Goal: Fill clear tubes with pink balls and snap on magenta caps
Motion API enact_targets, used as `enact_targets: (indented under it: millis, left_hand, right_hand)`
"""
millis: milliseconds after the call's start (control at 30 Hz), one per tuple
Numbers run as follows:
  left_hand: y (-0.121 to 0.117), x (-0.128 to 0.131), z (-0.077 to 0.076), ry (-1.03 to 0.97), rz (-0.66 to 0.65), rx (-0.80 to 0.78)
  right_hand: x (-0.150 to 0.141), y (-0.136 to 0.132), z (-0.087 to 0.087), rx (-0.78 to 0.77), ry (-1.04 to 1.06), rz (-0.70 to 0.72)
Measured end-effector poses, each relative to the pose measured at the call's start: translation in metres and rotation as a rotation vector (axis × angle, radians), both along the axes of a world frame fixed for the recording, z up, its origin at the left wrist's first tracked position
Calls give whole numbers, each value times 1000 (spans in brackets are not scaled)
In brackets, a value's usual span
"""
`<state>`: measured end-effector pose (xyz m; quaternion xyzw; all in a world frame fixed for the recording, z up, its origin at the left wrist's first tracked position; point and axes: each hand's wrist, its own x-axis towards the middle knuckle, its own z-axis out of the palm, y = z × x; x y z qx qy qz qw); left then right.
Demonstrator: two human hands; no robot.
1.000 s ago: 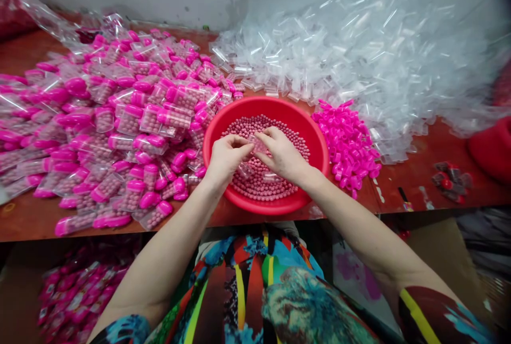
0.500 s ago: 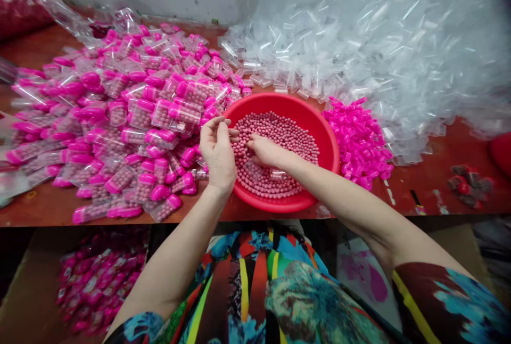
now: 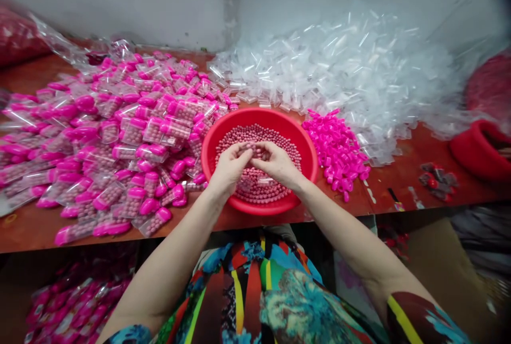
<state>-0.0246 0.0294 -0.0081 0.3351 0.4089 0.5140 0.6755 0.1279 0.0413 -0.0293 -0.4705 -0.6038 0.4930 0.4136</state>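
Observation:
My left hand (image 3: 231, 167) and my right hand (image 3: 278, 164) meet above a red plastic bowl (image 3: 310, 165), fingertips together. Both are closed, with the fingers curled around something small and pinkish that they mostly hide. Below them the bowl holds many small round pink beads (image 3: 261, 132). One or two clear pieces lie among the beads near the bowl's front. To the left spreads a large heap of clear bottles with pink caps (image 3: 133, 131), filled with similar beads. Loose bright pink caps (image 3: 335, 149) are piled right beside the bowl.
Clear empty tubes (image 3: 331, 67) form a big mound along the wall at the back right. A second red container (image 3: 475, 147) stands at the far right, near a small dark and red cluster (image 3: 438, 181). Pink-capped packs (image 3: 75, 301) lie below the table's front edge.
My right hand has lifted out of the beads to meet my left hand, which has moved in over the bowl. The view has shifted slightly to the right and up.

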Motion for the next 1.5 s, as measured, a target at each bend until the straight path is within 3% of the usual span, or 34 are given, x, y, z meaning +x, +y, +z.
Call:
enact_targets:
  millis: [167,267,367,433,567,700,800,900,1033,1133,1233,1333,1433,1500]
  left_hand:
    - [-1,-5,11,-199,-152,-218]
    - [-3,-1,13,-265,-196,-285]
    - [-6,9,13,-254,-233,-304]
    - [-10,15,13,-214,-251,-275]
    - [-14,26,14,-129,-268,-221]
    - [-11,40,17,-104,-284,-233]
    - [-7,53,17,-81,-274,-281]
    - [-5,64,13,-46,-257,-309]
    - [-3,66,8,-26,-205,-348]
    - [-1,59,6,-85,-204,-424]
    - [1,54,3,-160,-188,-486]
    - [1,53,1,-162,-131,-491]
    - [0,56,-1,-118,-113,-474]
    - [-2,59,-2,-96,-153,-445]
  right_hand:
    - [27,-16,5,-30,23,-25]
    - [47,-23,11,88,-137,-60]
    - [70,-32,18,220,-260,-175]
    - [89,-39,19,218,-210,-305]
    - [135,-52,8,150,-204,-513]
    - [168,-67,-5,65,-410,-556]
    - [160,-73,6,225,-526,-580]
    - [128,-65,28,414,-835,-385]
    - [78,-42,38,282,-1285,80]
    - [54,-30,27,212,-1341,225]
    - [48,-25,19,163,-1329,229]
    - [56,-24,27,113,-1356,184]
    - [66,-26,43,203,-1268,2]
    - [66,-29,50,286,-1158,-29]
